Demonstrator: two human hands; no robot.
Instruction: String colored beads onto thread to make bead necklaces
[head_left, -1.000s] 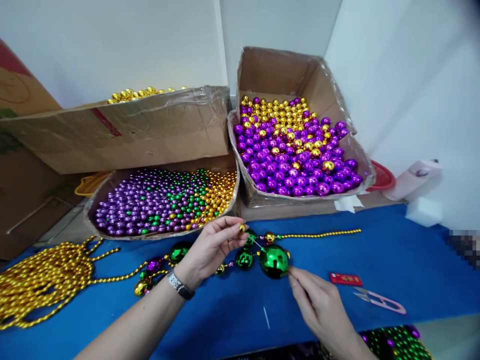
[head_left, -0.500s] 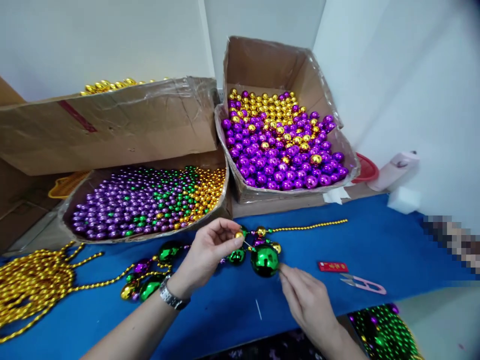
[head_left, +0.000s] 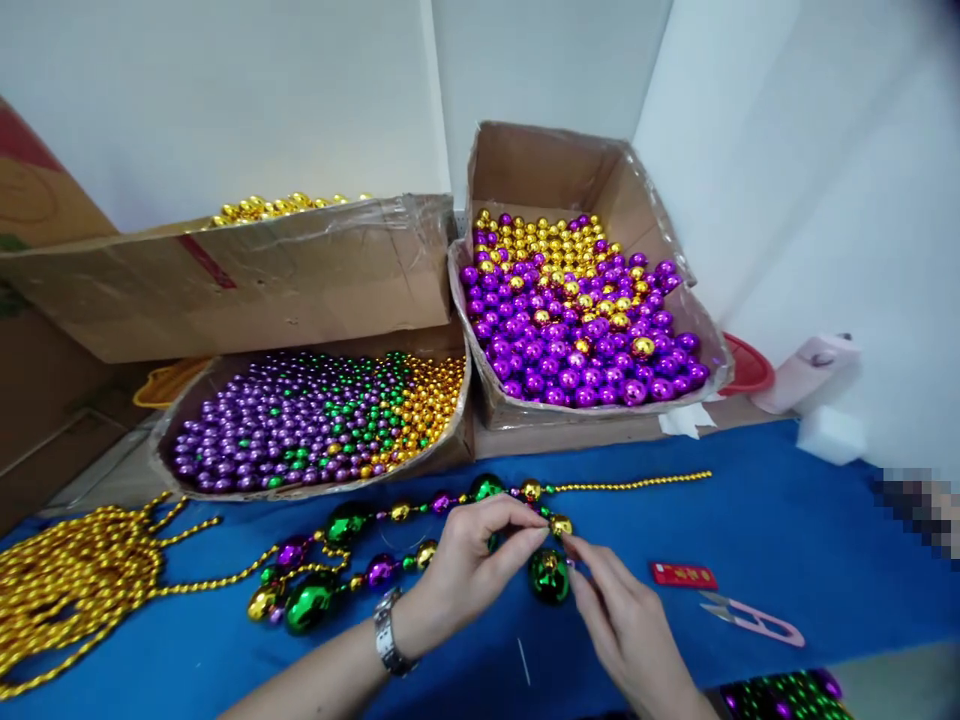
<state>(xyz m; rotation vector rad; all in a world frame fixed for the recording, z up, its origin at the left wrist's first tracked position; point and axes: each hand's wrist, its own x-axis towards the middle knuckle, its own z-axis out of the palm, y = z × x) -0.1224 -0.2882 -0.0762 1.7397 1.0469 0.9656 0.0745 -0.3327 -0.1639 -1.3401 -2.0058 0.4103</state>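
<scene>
My left hand [head_left: 487,555] is closed in a pinch; what lies between its fingertips is too small to make out. Close to its right, my right hand [head_left: 619,610] pinches the bead string beside a large shiny green bead [head_left: 549,580]. A gold bead [head_left: 561,525] shows just above the meeting fingertips. The rest of the beaded necklace [head_left: 381,570], with green, purple and gold beads of mixed sizes, lies on the blue cloth behind and left of my hands. My left hand and wrist cover part of it.
Behind stand a carton of purple and gold balls [head_left: 551,385] and a box of small beads [head_left: 300,425]. Gold bead strands [head_left: 82,570] are heaped left. Right lie a red packet [head_left: 684,575] and pink thread snips [head_left: 757,622]. A thin white stick [head_left: 523,662] lies in front.
My hands have come together, the left moving right toward the right hand. The gold bead pinched by my left fingertips no longer shows there. The view has shifted, so the boxes sit lower.
</scene>
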